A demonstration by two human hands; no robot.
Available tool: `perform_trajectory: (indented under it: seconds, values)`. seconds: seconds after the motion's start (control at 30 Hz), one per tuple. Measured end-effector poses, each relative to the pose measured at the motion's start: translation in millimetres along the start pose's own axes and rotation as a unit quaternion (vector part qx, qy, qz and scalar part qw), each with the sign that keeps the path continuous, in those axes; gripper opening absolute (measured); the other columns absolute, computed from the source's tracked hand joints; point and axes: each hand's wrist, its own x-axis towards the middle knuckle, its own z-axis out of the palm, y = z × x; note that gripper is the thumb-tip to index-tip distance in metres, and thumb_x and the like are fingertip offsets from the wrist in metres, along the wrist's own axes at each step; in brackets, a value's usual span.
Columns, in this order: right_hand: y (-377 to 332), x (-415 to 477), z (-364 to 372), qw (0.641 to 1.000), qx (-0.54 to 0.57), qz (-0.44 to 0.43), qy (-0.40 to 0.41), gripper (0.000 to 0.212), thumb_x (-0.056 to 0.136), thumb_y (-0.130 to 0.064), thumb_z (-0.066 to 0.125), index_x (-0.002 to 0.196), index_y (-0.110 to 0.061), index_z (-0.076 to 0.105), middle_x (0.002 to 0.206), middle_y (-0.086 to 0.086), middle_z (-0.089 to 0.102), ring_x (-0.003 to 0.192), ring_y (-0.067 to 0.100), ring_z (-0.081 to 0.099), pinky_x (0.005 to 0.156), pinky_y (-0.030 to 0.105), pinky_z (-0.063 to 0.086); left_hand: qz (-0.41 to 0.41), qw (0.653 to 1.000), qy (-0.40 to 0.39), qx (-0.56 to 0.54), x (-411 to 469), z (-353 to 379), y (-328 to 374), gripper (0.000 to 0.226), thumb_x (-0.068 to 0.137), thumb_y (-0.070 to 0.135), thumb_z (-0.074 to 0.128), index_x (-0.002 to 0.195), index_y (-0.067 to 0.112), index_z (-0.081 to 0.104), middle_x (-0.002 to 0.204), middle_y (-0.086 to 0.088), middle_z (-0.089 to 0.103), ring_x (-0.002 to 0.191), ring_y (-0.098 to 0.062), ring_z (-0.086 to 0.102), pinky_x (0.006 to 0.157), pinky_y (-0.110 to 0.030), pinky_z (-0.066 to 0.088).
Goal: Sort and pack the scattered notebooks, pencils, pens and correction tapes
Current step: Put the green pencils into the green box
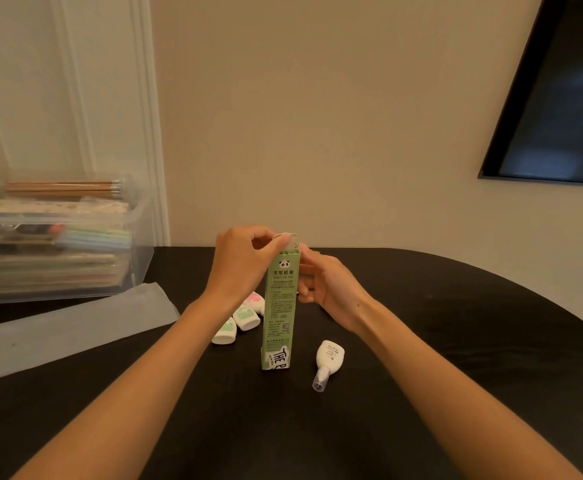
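A tall green pencil box [280, 313] with a panda print stands upright on the black table [456, 341]. My left hand [245, 265] pinches the white flap at its open top. My right hand [324, 285] grips the upper part of the box from the right side. Green pencil ends show in the opening. Three small white correction tapes [245, 318] lie just left of the box, partly hidden behind it and my left wrist. A larger white correction tape [328, 362] with a clear cap lies to the right of the box's foot.
A clear plastic storage bin [58, 244] stands at the left, holding stacked notebooks, coloured pens and wooden pencils on top. Its translucent lid [68, 327] lies flat in front of it. A dark screen [560, 98] hangs on the wall at right.
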Motion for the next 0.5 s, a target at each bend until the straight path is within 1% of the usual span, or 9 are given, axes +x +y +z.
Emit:
perform_trajectory:
  seconds: [0.03, 0.07, 0.13, 0.2, 0.23, 0.3, 0.37, 0.4, 0.5]
  values:
    - [-2, 0, 1, 1.0, -0.008, 0.0, 0.0, 0.041, 0.098, -0.04, 0.038, 0.098, -0.012, 0.067, 0.088, 0.004, 0.065, 0.05, 0.006, 0.042, 0.052, 0.02, 0.036, -0.02, 1.0, 0.003, 0.001, 1, 2, 0, 0.03, 0.086, 0.031, 0.061, 0.072, 0.006, 0.07, 0.063, -0.001, 0.064, 0.056, -0.01, 0.054, 0.055, -0.015, 0.04]
    - [-4, 0, 1, 1.0, -0.014, 0.0, -0.002, 0.039, 0.098, -0.038, 0.039, 0.097, -0.01, 0.066, 0.088, 0.006, 0.064, 0.049, 0.006, 0.041, 0.05, 0.019, 0.035, -0.046, 0.999, 0.006, -0.003, 4, 4, 0, 0.034, 0.087, 0.031, 0.061, 0.071, 0.002, 0.069, 0.063, -0.008, 0.065, 0.054, -0.012, 0.052, 0.054, -0.019, 0.04]
    - [-8, 1, 1, 1.0, -0.023, -0.005, 0.004, 0.033, 0.097, -0.031, 0.042, 0.092, -0.008, 0.065, 0.087, 0.008, 0.064, 0.046, 0.006, 0.04, 0.045, 0.018, 0.033, -0.106, 0.994, 0.001, -0.029, 7, 6, 0, 0.035, 0.087, 0.028, 0.06, 0.073, -0.002, 0.068, 0.068, -0.015, 0.066, 0.052, -0.014, 0.052, 0.051, -0.024, 0.042]
    - [-12, 2, 2, 0.999, -0.033, -0.011, 0.025, 0.026, 0.095, -0.023, 0.045, 0.086, -0.008, 0.064, 0.078, 0.005, 0.064, 0.043, 0.006, 0.04, 0.042, 0.017, 0.034, -0.146, 0.986, -0.018, -0.076, 9, 6, -1, 0.029, 0.089, 0.024, 0.059, 0.078, -0.001, 0.069, 0.073, -0.013, 0.068, 0.054, -0.011, 0.057, 0.044, -0.019, 0.045]
    - [-14, 3, 2, 0.999, -0.032, -0.015, 0.037, 0.021, 0.094, -0.019, 0.046, 0.085, -0.008, 0.062, 0.073, 0.003, 0.063, 0.042, 0.006, 0.04, 0.041, 0.016, 0.034, -0.153, 0.983, -0.028, -0.096, 8, 6, -1, 0.026, 0.089, 0.023, 0.059, 0.079, 0.001, 0.069, 0.074, -0.011, 0.068, 0.056, -0.009, 0.058, 0.042, -0.016, 0.044]
    - [-18, 5, 2, 0.998, -0.013, -0.031, 0.062, 0.01, 0.091, -0.008, 0.05, 0.086, -0.01, 0.058, 0.065, 0.0, 0.059, 0.041, 0.006, 0.039, 0.039, 0.016, 0.033, -0.145, 0.98, -0.049, -0.124, 7, 2, -2, 0.017, 0.089, 0.02, 0.059, 0.079, 0.009, 0.069, 0.076, -0.007, 0.068, 0.061, -0.007, 0.06, 0.043, -0.014, 0.045]
    - [-21, 5, 3, 0.995, -0.006, -0.057, 0.078, 0.013, 0.089, -0.001, 0.052, 0.088, -0.012, 0.057, 0.059, -0.003, 0.058, 0.04, 0.005, 0.039, 0.041, 0.017, 0.033, -0.125, 0.979, -0.072, -0.147, 6, -3, -2, 0.009, 0.086, 0.018, 0.063, 0.079, 0.016, 0.067, 0.077, -0.005, 0.066, 0.061, -0.004, 0.062, 0.043, -0.015, 0.046]
    - [-22, 6, 4, 0.994, -0.013, -0.07, 0.08, 0.016, 0.088, 0.001, 0.051, 0.089, -0.012, 0.059, 0.059, -0.002, 0.058, 0.04, 0.005, 0.039, 0.043, 0.017, 0.034, -0.116, 0.978, -0.079, -0.152, 6, -5, -2, 0.007, 0.085, 0.017, 0.065, 0.078, 0.017, 0.066, 0.077, -0.005, 0.066, 0.06, -0.003, 0.062, 0.044, -0.016, 0.046]
    - [-23, 4, 8, 0.993, -0.021, -0.089, 0.079, 0.017, 0.089, 0.001, 0.049, 0.09, -0.009, 0.063, 0.061, 0.001, 0.057, 0.04, 0.004, 0.042, 0.05, 0.022, 0.039, -0.102, 0.98, -0.081, -0.151, 5, -10, 0, 0.008, 0.082, 0.015, 0.067, 0.075, 0.016, 0.064, 0.076, -0.006, 0.066, 0.058, -0.001, 0.063, 0.044, -0.016, 0.048]
